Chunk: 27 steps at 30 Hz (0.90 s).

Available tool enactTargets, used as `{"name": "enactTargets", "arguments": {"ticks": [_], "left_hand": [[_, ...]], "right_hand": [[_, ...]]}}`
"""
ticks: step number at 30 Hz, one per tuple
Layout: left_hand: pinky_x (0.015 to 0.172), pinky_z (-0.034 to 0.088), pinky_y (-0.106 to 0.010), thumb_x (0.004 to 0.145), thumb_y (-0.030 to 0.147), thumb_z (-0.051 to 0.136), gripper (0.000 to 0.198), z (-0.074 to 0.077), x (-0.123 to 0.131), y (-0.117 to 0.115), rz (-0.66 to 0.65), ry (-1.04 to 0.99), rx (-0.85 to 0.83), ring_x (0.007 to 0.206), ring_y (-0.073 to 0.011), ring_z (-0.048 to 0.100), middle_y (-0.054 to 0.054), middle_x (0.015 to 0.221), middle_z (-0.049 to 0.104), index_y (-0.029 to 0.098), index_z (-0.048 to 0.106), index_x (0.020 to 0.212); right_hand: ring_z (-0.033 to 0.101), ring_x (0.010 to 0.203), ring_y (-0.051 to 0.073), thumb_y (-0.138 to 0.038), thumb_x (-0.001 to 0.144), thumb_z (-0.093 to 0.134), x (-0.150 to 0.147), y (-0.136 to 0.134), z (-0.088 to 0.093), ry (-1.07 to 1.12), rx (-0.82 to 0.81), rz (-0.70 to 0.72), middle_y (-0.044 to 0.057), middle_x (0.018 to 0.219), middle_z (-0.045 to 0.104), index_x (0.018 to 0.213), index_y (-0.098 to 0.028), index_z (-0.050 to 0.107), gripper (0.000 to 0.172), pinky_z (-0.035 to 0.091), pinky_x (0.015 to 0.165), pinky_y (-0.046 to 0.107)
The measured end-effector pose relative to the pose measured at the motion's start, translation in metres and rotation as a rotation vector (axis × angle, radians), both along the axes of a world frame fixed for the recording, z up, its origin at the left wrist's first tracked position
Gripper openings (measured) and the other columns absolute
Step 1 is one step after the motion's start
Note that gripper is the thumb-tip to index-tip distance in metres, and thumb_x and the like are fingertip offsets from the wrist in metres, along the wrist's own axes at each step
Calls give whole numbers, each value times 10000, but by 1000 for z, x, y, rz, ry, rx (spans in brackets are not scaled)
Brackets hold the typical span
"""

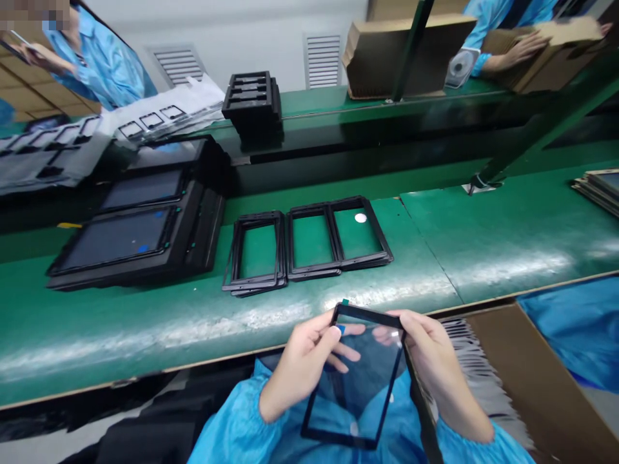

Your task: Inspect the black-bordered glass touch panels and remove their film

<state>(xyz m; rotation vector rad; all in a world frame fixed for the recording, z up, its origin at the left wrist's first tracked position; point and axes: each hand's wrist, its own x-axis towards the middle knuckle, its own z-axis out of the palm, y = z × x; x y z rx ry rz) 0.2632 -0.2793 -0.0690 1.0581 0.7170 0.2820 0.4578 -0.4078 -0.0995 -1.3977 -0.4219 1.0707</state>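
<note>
- The left hand (302,364) and right hand (430,364) are apart, pinching opposite edges of a black-framed glass panel (355,386).
- The panel is held upright-tilted just past the edge of a green workbench (145,335).
- Stacked black frames (309,241) lie nearby; a small green tab (345,301) seems to sit on the panel's top edge.

- Bright, even overhead light
- Glare streaks the green table (271,316) at 7 o'clock
- Wide-angle distortion bends the edges at 10 o'clock
- left hand (302,367), right hand (435,367) sharp at 6 o'clock

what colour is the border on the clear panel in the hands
Black. The clear panel has a thin black border, shown best in the head view.
</note>
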Motion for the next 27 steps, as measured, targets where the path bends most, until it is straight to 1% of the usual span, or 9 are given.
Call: {"name": "enactTargets", "arguments": {"ticks": [4,11,15,17,18,19,21,24,27], "left_hand": [[672,649,-261,1029,508,635,456,1,-3,-5,9,-28,3,884,-251,828,-212,1293,774,176,747,1320],[705,661,-323,1042,498,603,497,4,-9,-1,-17,7,29,908,-288,825,-227,1302,766,150,697,1384],[958,625,-363,997,332,686,527,10,-13,8,-95,57,195,1160,-288,767,-152,1399,733,227,618,1509],[1077,566,-384,953,248,720,569,12,-11,11,-205,75,313,1256,-283,720,-100,1402,738,278,622,1513],[1076,565,-392,944,222,715,566,12,-9,12,-275,79,343,1226,-279,734,-86,1354,764,286,637,1500],[1036,587,-393,943,206,698,558,11,-7,12,-334,84,346,1148,-272,766,-79,1279,796,284,646,1493],[841,642,-352,957,206,655,568,8,-2,12,-371,108,282,949,-246,809,-75,1146,831,269,615,1521],[622,609,-264,973,276,657,581,1,-2,13,-229,164,151,829,-227,815,-122,1125,832,211,567,1543],[591,608,-255,948,392,733,629,-3,-9,17,-39,132,88,809,-245,824,-182,1139,823,161,570,1509]], "right_hand": [[783,672,261,-585,991,653,-2,4,8,-133,7,26,91,738,836,741,-206,856,497,614,692,318],[770,672,238,-497,1059,569,-2,7,30,-309,29,76,34,728,830,729,-245,833,492,597,703,311],[780,670,227,-438,1048,574,-3,11,35,-367,33,171,25,722,830,752,-242,830,437,591,676,299],[775,651,215,-389,1014,623,-7,15,34,-394,26,280,17,698,821,746,-236,827,370,579,658,288],[765,624,207,-368,991,655,-10,17,33,-400,22,322,10,671,809,732,-235,823,336,571,638,281],[752,600,200,-353,970,682,-12,19,31,-401,21,346,4,644,796,726,-234,822,305,563,619,276],[743,605,192,-352,963,685,-12,22,27,-397,29,333,8,693,808,789,-233,838,260,567,622,277],[783,860,219,-443,1032,585,5,19,20,-447,46,167,59,1035,851,1070,-241,845,332,601,820,325],[778,1051,272,-598,1029,569,31,7,14,-440,7,-25,100,1179,827,1164,-236,823,462,595,945,383]]}}
